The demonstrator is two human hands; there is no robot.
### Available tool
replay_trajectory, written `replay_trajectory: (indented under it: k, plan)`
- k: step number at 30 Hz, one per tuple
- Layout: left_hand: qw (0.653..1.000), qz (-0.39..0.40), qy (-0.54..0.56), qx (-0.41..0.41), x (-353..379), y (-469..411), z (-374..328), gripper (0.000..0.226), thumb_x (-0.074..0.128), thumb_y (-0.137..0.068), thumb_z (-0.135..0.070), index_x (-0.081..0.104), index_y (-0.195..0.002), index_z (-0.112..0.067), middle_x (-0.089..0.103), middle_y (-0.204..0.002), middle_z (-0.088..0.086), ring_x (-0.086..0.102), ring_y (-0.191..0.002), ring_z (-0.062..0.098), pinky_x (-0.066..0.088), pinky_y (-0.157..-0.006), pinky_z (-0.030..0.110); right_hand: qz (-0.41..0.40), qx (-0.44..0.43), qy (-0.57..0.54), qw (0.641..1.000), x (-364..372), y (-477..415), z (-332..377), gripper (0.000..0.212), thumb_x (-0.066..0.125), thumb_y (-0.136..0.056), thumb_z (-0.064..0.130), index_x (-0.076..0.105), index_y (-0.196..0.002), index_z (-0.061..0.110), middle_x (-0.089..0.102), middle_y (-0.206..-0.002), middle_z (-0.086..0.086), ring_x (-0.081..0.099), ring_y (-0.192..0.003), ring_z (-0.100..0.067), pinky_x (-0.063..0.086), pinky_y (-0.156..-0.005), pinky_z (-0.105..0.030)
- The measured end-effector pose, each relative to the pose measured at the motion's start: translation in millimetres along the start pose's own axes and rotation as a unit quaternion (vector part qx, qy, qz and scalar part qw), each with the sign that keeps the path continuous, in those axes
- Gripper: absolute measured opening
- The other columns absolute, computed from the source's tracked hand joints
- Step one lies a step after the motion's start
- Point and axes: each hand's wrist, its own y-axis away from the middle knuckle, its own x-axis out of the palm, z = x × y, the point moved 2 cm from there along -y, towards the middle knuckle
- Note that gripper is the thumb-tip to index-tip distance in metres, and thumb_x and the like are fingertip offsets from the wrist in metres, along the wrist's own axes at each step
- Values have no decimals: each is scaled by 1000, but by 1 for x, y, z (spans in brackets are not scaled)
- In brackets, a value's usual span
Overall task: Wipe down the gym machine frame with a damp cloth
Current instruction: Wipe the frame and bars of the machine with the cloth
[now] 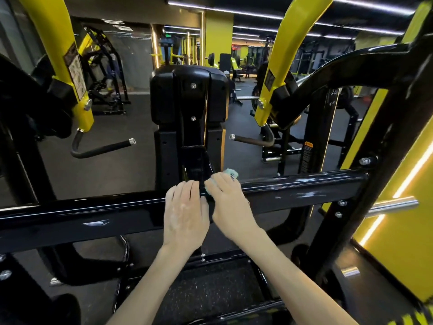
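A glossy black horizontal frame bar [82, 219] of the gym machine runs across the view in front of me. My left hand [185, 214] lies flat on the bar with straight fingers. Just to its right, my right hand [228, 202] grips a small light teal cloth [230, 173] and presses it on the top of the bar; only the cloth's edges show past the fingers. White streaks mark the bar [304, 194] to the right of the hands.
A black padded seat back [189, 99] stands right behind the bar. Yellow lever arms [70, 73] [276, 73] with black handles [100, 148] [253, 140] hang on both sides. A black upright post [365, 160] with a chrome peg [393, 206] stands at right. Other machines fill the background.
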Motion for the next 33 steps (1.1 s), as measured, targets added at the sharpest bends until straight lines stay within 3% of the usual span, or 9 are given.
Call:
replay_trajectory:
  k: [5, 9, 12, 15, 19, 22, 26, 29, 33]
  plan:
    - [1000, 1, -8, -8, -1, 1, 3, 46, 34, -99, -25, 62, -124, 1, 66, -119, 11, 59, -115, 28, 37, -109, 41, -2, 15, 25, 1000, -29, 9, -59, 33, 50, -63, -13, 57, -88, 7, 51, -89, -6, 43, -85, -25, 29, -76, -31]
    - [1000, 5, -2, -22, 2, -1, -5, 49, 33, -99, -30, 62, -124, 0, 65, -119, 10, 58, -116, 28, 37, -110, 43, -16, 102, 81, 991, -61, 32, -121, 38, 53, -60, -22, 56, -88, 4, 51, -91, -7, 46, -87, -31, 38, -76, -39]
    - [1000, 11, -8, -6, 8, -5, -20, 48, 32, -100, -30, 60, -125, 0, 64, -121, 10, 57, -117, 28, 37, -109, 43, -30, 130, 103, 986, -62, 33, -118, 34, 37, -60, -7, 56, -87, 4, 52, -93, -10, 47, -88, -33, 36, -78, -39]
    - [1000, 6, -22, 10, 20, -13, -51, 47, 34, -99, -29, 61, -125, 0, 64, -120, 10, 58, -115, 29, 39, -107, 43, -19, 84, 89, 992, -48, 25, -92, 37, 27, -61, 4, 54, -86, 8, 51, -94, -10, 48, -91, -33, 38, -84, -44]
    - [999, 10, -30, 18, 38, -25, -96, 39, 35, -98, -24, 62, -118, -5, 63, -111, 5, 59, -107, 25, 41, -102, 41, 15, 24, 22, 999, -37, 27, -84, 26, 50, -80, 3, 58, -104, 8, 54, -110, -8, 49, -110, -31, 39, -99, -46]
    - [999, 10, -28, -11, 43, -27, -102, 44, 34, -98, -27, 62, -122, -2, 65, -117, 8, 59, -113, 26, 38, -105, 41, 34, -2, 28, 999, -49, 33, -120, 41, 56, -71, -7, 58, -109, 8, 54, -116, -10, 48, -117, -31, 40, -102, -47]
    - [998, 16, -24, -53, 47, -28, -104, 52, 32, -97, -33, 62, -124, 0, 66, -121, 12, 58, -117, 28, 31, -109, 40, 20, 41, 50, 998, -85, 54, -197, 42, 43, -60, -6, 54, -98, 8, 51, -106, -9, 48, -103, -34, 40, -88, -43]
    - [998, 5, -14, -68, 47, -27, -111, 53, 33, -97, -35, 61, -124, 1, 65, -121, 13, 57, -118, 28, 30, -110, 39, -2, 70, 70, 995, -110, 72, -249, 43, 31, -63, -1, 55, -98, 6, 52, -105, -10, 49, -102, -37, 41, -87, -46]
    - [997, 8, 3, -71, 45, -25, -119, 52, 35, -96, -33, 60, -126, 1, 64, -123, 13, 55, -120, 29, 27, -112, 38, -39, 138, 73, 987, -109, 79, -261, 49, 43, -63, -12, 59, -107, 1, 56, -117, -16, 48, -118, -40, 41, -97, -54]
